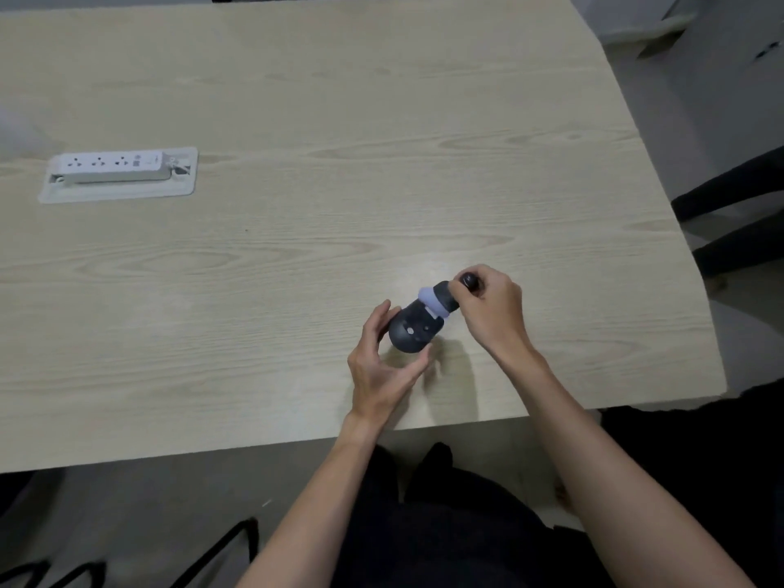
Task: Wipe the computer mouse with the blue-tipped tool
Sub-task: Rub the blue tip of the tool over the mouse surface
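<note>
A pale wood-grain counter [297, 205] fills most of the view, its near edge running across the lower part of the frame and its right corner rounded; set into a recessed tray toward the left is a white power strip [112, 165] with several sockets. Beyond the right edge stand dark chair legs [729, 214] on a grey floor [746, 99]; below the near edge the person's dark-clothed lap shows.

The computer mouse [413, 331] — black, turned so its underside faces up — is held near the front right part of the counter. The left hand [384, 367] cups it from below and the left, thumb up along the far side and fingers curled under the near side; the hold is loose but closed around the body. The right hand [492, 309] comes in from the right with the forearm angled up from the lower right, its fingers wrapped shut around the dark handle of the blue-tipped tool [439, 299]; the pale blue tip presses against the far right end of the mouse. Both forearms are bare; soft shadows fall on the counter beneath the hands.
</note>
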